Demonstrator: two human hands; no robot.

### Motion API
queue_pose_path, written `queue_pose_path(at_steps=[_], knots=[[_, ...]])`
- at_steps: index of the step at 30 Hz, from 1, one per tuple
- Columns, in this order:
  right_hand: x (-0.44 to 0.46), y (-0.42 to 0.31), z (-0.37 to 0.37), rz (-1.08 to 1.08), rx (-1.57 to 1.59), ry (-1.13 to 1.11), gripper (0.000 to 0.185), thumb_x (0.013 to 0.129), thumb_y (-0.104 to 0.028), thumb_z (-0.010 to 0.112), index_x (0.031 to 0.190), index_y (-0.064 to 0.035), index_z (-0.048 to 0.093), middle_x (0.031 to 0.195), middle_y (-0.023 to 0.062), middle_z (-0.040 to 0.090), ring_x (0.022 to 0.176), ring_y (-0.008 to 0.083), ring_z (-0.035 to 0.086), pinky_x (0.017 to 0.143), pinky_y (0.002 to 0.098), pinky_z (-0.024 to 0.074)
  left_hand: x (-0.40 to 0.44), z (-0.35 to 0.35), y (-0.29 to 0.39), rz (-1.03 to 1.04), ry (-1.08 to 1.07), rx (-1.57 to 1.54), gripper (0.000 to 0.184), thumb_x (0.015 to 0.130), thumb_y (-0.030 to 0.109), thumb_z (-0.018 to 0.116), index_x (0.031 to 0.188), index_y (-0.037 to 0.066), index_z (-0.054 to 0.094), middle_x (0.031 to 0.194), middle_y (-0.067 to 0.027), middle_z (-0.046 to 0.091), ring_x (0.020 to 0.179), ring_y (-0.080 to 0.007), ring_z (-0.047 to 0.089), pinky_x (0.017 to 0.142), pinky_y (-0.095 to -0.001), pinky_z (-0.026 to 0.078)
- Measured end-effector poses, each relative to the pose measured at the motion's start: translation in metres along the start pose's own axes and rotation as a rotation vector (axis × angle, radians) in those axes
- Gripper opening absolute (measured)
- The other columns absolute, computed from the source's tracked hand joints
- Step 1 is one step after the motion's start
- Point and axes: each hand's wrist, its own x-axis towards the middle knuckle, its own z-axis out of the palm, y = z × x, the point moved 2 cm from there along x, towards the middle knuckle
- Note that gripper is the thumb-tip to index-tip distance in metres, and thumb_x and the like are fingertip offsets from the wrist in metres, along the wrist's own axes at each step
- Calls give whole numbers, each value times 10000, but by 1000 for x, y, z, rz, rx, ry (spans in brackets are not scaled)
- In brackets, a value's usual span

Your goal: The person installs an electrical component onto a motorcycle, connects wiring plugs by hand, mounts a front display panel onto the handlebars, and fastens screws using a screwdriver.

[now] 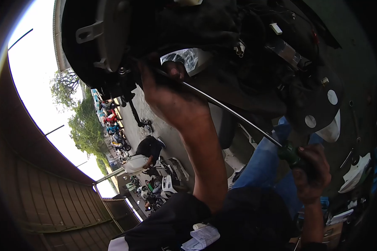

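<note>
My right hand is closed around the green handle of a long screwdriver. Its bare metal shaft runs up and left into the dark underside of a motorcycle or scooter body. Raised in the middle of the view, my left hand reaches among the dark parts beside the far end of the shaft. Shadow and the bodywork hide most of its fingers, so its grip does not show. The screwdriver's tip is lost in the dark too. A metal bracket sticks out at upper left.
Wires and a white connector hang at upper right. A wrench and a white panel lie at the right. Another person bends over farther back, near parked motorcycles. Folded papers show at my chest.
</note>
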Motion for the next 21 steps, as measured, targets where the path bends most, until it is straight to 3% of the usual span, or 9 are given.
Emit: queue_pose_path(at_steps=[4,6,10,16,18,19,20,21], knots=[[6,-13,-2,-24,-36,14,414,828,-222,768,1107,66,664,897,179,643,790,246,633,659,320,488,6,1,0,17,-59,10,136,1018,148,487,961,52,565,803,-46,583,556,-102,456,494,-215,402],[10,-20,-6,-28,-47,19,417,828,-229,769,1103,67,664,891,179,643,786,246,629,657,315,483,7,6,-1,18,62,119,281,1031,256,470,835,77,561,624,-19,490,538,-102,450,509,-229,350],[19,-24,-18,-6,-67,30,417,823,-235,770,1096,62,661,906,167,635,782,227,616,658,294,471,8,10,-6,42,54,146,302,1035,269,461,806,89,543,622,-9,459,521,-102,427,500,-238,334],[12,-2,-15,157,102,-82,372,764,-156,799,1067,9,658,938,156,638,801,207,641,695,304,503,-8,4,10,167,129,189,276,1062,293,452,1062,52,585,661,28,342,494,-70,316,466,-217,279],[10,0,-7,106,5,-247,412,705,-90,833,1072,-12,662,972,159,650,831,218,674,719,316,529,-9,-15,20,162,36,11,290,1077,279,436,1195,41,552,672,43,285,491,-52,258,448,-204,260],[21,-6,-10,137,4,-421,480,669,-75,864,1104,-38,667,1063,156,660,925,244,685,765,340,547,-13,-20,28,192,46,14,282,1080,264,438,1223,41,533,663,49,270,483,-44,243,438,-202,263],[34,-11,-9,129,-10,-426,480,669,-75,864,1104,-38,667,1063,156,660,925,244,685,765,340,547,-14,-28,34,219,74,-3,265,1082,279,434,1164,47,532,655,48,285,461,-43,250,415,-199,243],[51,-21,-4,-19,-156,-351,502,673,-96,868,1131,-52,668,1105,156,656,970,263,673,797,353,546,-13,-40,42,187,78,-25,251,1083,284,433,1106,53,528,650,49,288,447,-41,251,403,-199,238]])
